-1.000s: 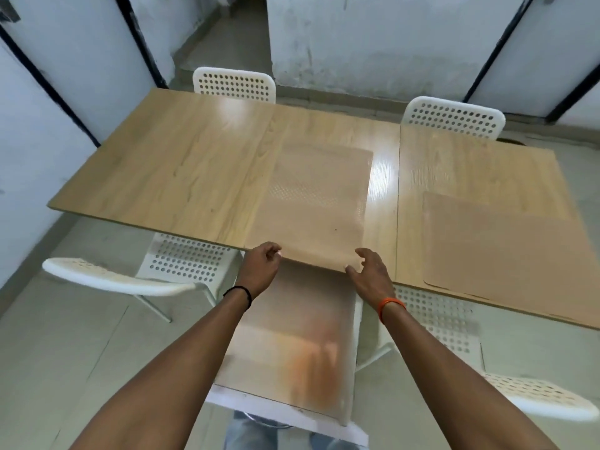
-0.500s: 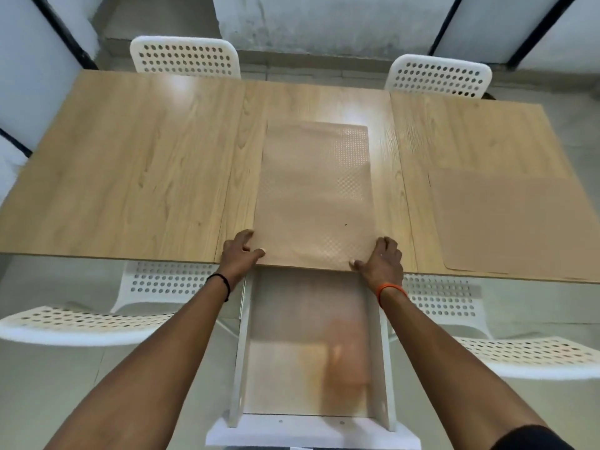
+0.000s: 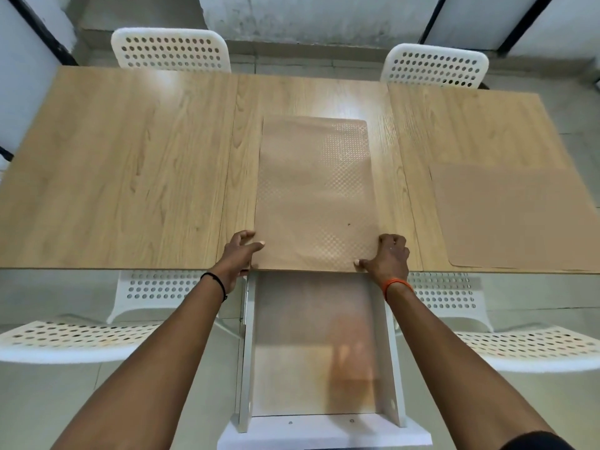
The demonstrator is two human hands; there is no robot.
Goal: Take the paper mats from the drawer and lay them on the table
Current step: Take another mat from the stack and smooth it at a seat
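A paper mat [image 3: 316,196] is laid flat at the centre of the table [image 3: 130,170], near edge above the open drawer [image 3: 319,349]. Its near corners are pinched by the curled fingers of the left hand [image 3: 239,254] and right hand [image 3: 388,256]. A second mat [image 3: 516,219] lies to the right.

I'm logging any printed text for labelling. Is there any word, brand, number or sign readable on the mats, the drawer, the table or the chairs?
None. The centre mat shows only an embossed dot pattern and a small dark speck; the right mat, the table, the drawer and the chairs bear no print.
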